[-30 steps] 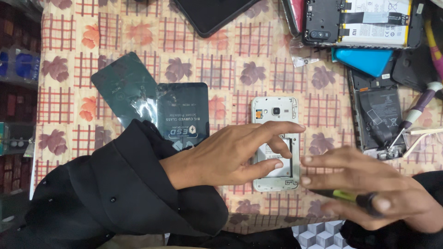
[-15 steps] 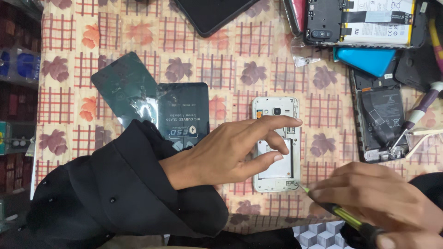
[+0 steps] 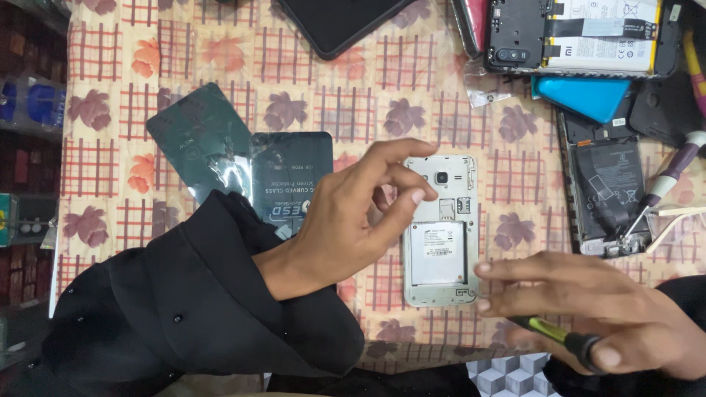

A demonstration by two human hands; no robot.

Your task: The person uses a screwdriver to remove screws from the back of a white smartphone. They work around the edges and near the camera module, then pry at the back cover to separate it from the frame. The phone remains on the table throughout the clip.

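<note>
A white phone (image 3: 440,228) lies face down on the patterned tablecloth (image 3: 434,95) with its back cover off and its battery showing. My left hand (image 3: 353,217) hovers at the phone's left edge, fingers apart and curled; I see nothing in it. My right hand (image 3: 588,312) is at the phone's lower right corner with its fingertips stretched toward it. It grips a screwdriver (image 3: 559,340) with a yellow-green and black handle against the palm. Black sleeves cover both arms.
Left of the phone lie a dark green back cover (image 3: 198,140) and a dark flat packet (image 3: 290,173). A black phone (image 3: 338,22) lies at the top. At the right lie two opened phones (image 3: 588,33) (image 3: 607,191), a blue case (image 3: 588,95) and a purple-handled screwdriver (image 3: 669,180).
My left hand's fingers have lifted off the white phone and drawn to its left edge. My right hand pulled down and right with the screwdriver, then stretched its fingers back toward the phone's corner.
</note>
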